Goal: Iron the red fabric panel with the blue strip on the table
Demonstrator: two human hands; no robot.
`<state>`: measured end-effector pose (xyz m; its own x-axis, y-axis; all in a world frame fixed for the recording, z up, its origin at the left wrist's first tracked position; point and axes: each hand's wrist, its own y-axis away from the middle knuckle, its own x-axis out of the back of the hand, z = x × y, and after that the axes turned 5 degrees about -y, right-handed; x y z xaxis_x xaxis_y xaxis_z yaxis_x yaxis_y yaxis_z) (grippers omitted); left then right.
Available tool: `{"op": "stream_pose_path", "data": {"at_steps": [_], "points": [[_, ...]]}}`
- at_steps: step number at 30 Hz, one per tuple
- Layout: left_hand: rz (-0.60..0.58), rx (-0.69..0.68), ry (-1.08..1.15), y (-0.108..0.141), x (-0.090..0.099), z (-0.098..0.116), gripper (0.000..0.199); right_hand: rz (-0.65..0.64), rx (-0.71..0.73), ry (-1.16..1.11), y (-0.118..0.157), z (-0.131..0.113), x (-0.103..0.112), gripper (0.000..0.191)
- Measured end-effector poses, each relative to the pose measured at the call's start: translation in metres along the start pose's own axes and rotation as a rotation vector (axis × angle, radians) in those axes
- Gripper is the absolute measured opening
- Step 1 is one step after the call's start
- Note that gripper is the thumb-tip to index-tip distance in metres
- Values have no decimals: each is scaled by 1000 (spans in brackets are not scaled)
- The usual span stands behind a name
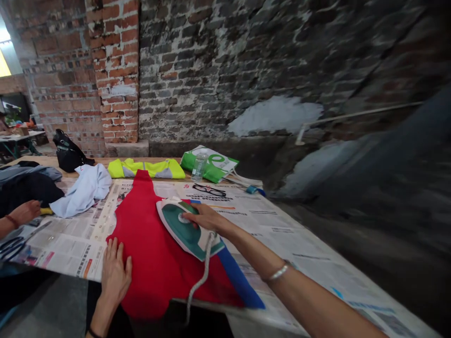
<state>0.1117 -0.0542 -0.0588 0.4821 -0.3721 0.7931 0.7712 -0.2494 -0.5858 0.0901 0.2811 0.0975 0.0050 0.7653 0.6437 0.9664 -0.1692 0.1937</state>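
Eyeglasses (209,190) lie on newspaper (299,244) near a plastic bottle (199,166).

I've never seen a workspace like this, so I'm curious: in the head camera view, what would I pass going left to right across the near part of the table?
Black-handled scissors → left hand → green-and-white steam iron, under the right hand → blue cloth edge.

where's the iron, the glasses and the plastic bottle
iron (186,233), head view, on its green top shell
glasses (209,190), head view, on the middle of the frame
plastic bottle (199,165), head view, on the middle of its body
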Motion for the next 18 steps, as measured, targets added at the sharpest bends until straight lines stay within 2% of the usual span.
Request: {"op": "stream_pose_path", "data": {"at_steps": [4,6,9,12,15,18], "points": [[1,-13,-23,3,2,0,45,75,20,27,-41,-15,1,18],[7,-20,-25,4,1,1,44,-3,124,-2,-57,-23,8,23],[16,-25,-17,6,1,1,43,-212,309,-53,-79,-38,21,37],[16,-7,-11,7,0,2,43,-396,397,-44,-103,-60,23,44],[28,-8,-10,8,1,2,42,-460,434,53,-128,-84,10,38],[31,-18,-18,7,3,3,42,-434,458,104,-147,-97,-4,39]]}}
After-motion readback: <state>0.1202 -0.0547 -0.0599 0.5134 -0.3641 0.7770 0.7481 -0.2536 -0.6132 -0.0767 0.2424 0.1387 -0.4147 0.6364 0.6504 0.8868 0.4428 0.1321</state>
